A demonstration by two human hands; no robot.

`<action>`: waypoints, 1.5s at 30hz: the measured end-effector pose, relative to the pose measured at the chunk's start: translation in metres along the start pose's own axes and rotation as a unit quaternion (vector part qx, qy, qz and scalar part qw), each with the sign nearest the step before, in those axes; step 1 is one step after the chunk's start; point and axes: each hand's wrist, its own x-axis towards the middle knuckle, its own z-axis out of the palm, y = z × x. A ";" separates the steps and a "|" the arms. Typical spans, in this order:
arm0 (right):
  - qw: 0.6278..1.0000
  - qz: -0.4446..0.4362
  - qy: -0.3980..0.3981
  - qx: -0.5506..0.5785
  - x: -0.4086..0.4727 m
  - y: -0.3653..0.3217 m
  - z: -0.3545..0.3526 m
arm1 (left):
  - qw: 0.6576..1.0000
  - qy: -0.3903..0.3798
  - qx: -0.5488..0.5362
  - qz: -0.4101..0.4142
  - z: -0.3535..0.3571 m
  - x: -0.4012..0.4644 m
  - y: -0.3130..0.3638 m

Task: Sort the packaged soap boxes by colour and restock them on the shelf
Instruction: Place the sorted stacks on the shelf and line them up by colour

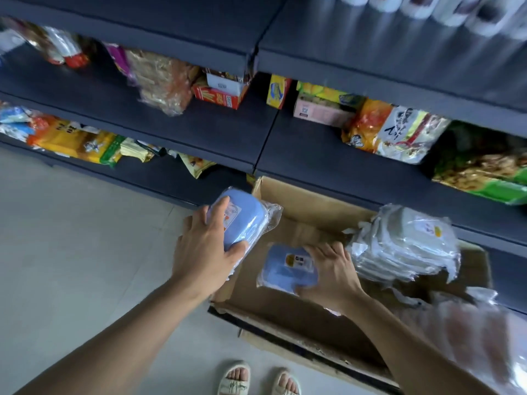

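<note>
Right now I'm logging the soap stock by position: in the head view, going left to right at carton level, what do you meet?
Left hand holding a blue soap box → second blue soap box in the cardboard carton → right hand on it → stack of white soap boxes.

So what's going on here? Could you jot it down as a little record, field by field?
left hand: left hand grips a blue soap box, held above the carton's left edge
right hand: right hand grasps a second blue box inside the carton
carton: open cardboard carton on the floor, against the shelf
white stack: wrapped white boxes piled at the carton's far right
shelf: dark shelf holding snack packets
feet: sandals at the bottom edge
</note>
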 end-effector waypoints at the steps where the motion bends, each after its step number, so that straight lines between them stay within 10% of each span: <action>1: 1.000 -0.001 0.019 0.002 -0.007 -0.003 -0.020 | 1.000 -0.001 -0.003 0.010 -0.011 -0.001 0.007; 23: 0.937 0.116 0.322 -0.065 -0.152 -0.030 -0.417 | 0.949 0.056 -0.069 0.302 -0.282 -0.009 0.224; 37: 0.893 0.198 0.401 -0.043 -0.179 0.070 -0.579 | 0.930 0.107 0.004 0.352 -0.330 0.058 0.427; 45: 0.899 0.153 0.409 0.032 -0.154 0.145 -0.636 | 0.927 -0.021 -0.014 0.373 -0.318 0.122 0.522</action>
